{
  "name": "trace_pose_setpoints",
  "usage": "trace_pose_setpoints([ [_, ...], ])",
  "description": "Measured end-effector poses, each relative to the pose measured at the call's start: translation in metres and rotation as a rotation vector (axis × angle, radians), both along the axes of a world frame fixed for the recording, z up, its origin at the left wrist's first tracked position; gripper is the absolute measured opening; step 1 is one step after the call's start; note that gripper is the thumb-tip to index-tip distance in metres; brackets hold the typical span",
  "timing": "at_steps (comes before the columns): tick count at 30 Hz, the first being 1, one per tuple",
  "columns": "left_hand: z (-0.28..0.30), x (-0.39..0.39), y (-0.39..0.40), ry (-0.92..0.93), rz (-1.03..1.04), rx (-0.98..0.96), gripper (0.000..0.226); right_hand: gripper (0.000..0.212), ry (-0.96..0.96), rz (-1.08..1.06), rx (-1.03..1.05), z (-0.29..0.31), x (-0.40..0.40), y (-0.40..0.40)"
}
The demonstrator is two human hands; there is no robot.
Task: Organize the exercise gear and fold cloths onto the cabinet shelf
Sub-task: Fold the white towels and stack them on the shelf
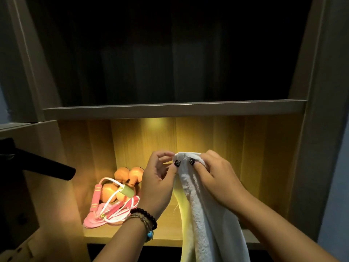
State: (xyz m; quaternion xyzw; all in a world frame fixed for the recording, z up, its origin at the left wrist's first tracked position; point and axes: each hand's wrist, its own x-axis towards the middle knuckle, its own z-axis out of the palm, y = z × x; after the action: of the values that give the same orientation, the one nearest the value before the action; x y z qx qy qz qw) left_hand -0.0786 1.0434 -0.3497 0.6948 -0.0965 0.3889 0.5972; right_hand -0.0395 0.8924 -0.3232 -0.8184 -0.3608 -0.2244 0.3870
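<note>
The white terry cloth towel hangs in front of the lit wooden cabinet shelf, its top edge held up near the shelf's back panel and its length trailing down past the shelf's front lip and out of view below. The left hand pinches the top edge between thumb and fingertips, the other fingers loosely curled; the right hand grips the same edge just beside it, fingers curled over the cloth and thumb pressing its front. The 2 grips almost touch, so the step in hand looks like finding the corners to start a fold. To do it well, the hands should probably slide apart along the hem until each holds 1 corner, pull the edge taut and level, then bring corner to corner so the halves lie flush before the towel goes down. The loose hanging length could swing into the gear, so it is best kept clear. On the shelf's left part lie the orange dumbbells, at least 2, with a pink skipping rope with white cord coiled over and in front of them; the right part of the shelf floor is mostly hidden behind the towel and arms.
</note>
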Motion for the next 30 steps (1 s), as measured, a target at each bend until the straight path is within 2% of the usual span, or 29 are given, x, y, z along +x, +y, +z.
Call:
trace_pose_setpoints([
  [4,-0.009,-0.01,0.001,-0.004,-0.007,-0.021,0.031,0.021,-0.001,-0.012,0.029,-0.004,-0.011,-0.002],
  [8,-0.012,-0.017,0.004,0.065,-0.132,-0.02,0.011,0.016,-0.054,0.005,0.104,-0.008,-0.018,-0.004],
  [11,-0.006,-0.014,0.004,0.149,-0.276,-0.033,0.023,0.016,-0.068,0.002,0.139,-0.007,-0.018,-0.003],
  [17,0.006,0.002,0.0,0.174,-0.255,-0.02,0.019,0.012,0.037,0.012,0.205,-0.008,-0.011,-0.002],
  [20,0.012,0.008,-0.002,0.205,-0.255,-0.092,0.023,0.019,0.108,0.036,0.237,-0.012,-0.007,-0.004],
  [22,0.018,0.013,-0.005,0.23,-0.238,-0.17,0.022,0.027,0.232,0.11,0.234,-0.013,-0.007,-0.008],
  [25,0.027,0.018,-0.009,0.257,-0.243,-0.246,0.019,0.035,0.341,0.23,0.187,-0.008,-0.006,-0.017],
  [30,0.041,0.025,-0.015,0.271,-0.25,-0.287,0.024,0.03,0.421,0.33,-0.001,-0.004,-0.003,-0.026],
])
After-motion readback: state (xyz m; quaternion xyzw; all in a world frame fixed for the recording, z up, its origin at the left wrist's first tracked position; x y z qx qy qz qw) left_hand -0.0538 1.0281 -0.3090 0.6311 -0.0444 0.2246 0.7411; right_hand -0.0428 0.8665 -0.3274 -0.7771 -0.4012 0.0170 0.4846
